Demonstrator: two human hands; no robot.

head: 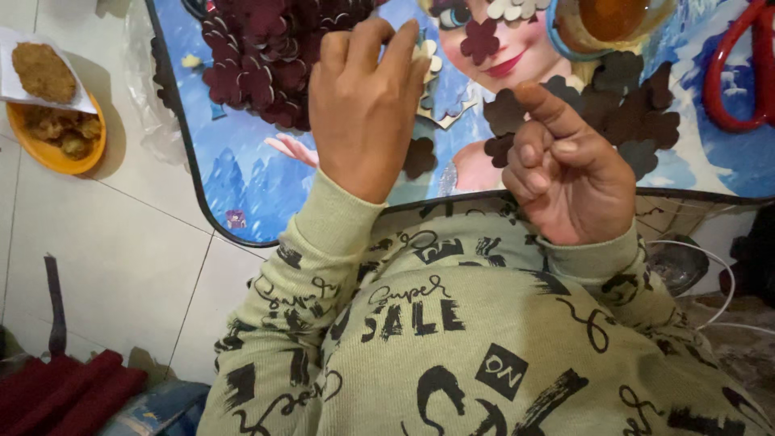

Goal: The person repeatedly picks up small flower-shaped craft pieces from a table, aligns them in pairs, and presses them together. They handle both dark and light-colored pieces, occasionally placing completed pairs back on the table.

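Note:
My left hand (365, 109) reaches over a low table with a blue cartoon-picture top (242, 178). Its fingers are curled around a cream flower-shaped cutout (426, 55), which is mostly hidden behind them. My right hand (567, 165) hovers at the table's near edge with the fingers curled in and the thumb and forefinger raised, holding nothing that I can see. A heap of dark maroon flower cutouts (262, 56) lies just left of my left hand. Brown flower cutouts (622, 105) are scattered behind my right hand.
An orange bowl of fried pieces (56, 133) with a paper-wrapped patty (42, 71) sits on the tiled floor at left. A blue-rimmed glass bowl (609, 24) and red scissor handles (739, 73) lie on the table's far right. Dark red cloth (60, 391) lies at bottom left.

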